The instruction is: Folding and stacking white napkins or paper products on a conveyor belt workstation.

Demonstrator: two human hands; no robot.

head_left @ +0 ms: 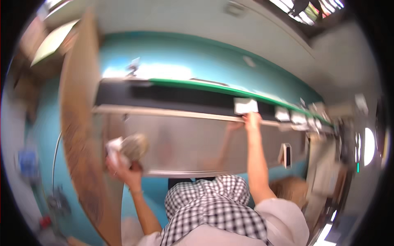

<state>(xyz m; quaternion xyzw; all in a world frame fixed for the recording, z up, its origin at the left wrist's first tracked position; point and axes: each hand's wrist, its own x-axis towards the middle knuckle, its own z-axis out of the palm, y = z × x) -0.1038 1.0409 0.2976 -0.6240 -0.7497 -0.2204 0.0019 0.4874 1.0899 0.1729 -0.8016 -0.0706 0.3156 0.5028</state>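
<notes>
**A:** Head view. What is each hand on?

**B:** The left hand (123,164) is raised against a brushed-metal panel (188,147), its fingers (117,158) closed round a crumpled white cloth (114,147) with a rounder greyish-brown wad (134,146) pressed beside it. The right hand (251,121) reaches up to the panel's upper edge, fingertips resting at the pale rail (164,111) just under a white card (245,105). Whether those fingers grip anything cannot be told; the frame is blurred.

**A:** How far along does the wiping look?

**B:** Judged from this frame, it is under way. The cloth sits at the panel's left end, near a tall wooden board (80,123). The metal reflects the right arm, yet wiped and unwiped areas cannot be told apart.

**A:** Containers?

**B:** None shows clearly. Above the rail runs a dark recess (172,95) under a green strip (213,87); small white tags (297,118) line it to the right. No contents can be made out.
</notes>
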